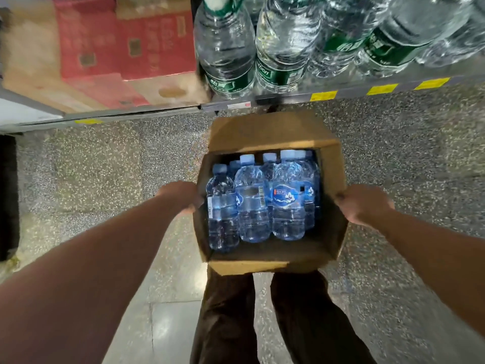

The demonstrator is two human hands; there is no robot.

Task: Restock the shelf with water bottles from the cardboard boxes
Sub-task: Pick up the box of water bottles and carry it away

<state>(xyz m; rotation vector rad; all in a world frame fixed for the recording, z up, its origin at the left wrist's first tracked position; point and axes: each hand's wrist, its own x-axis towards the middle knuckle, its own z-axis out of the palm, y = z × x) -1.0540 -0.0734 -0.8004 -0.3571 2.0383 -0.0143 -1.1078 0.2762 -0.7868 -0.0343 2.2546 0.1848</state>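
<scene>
An open cardboard box (265, 132) hangs in front of me above the floor, held between both hands. My left hand (181, 197) grips its left wall and my right hand (364, 204) grips its right wall. Inside stand several small water bottles (287, 203) with blue labels and pale caps, packed toward the far side. The shelf edge (288, 97) runs just beyond the box. On it stand large clear bottles with green labels (225, 61).
Red and brown cardboard boxes (120, 48) fill the shelf bay to the left. Yellow price tags line the shelf rail (380, 89). Speckled floor (105, 166) lies below, with my dark trouser legs (228, 311) under the box. A dark object (8, 195) stands at the far left.
</scene>
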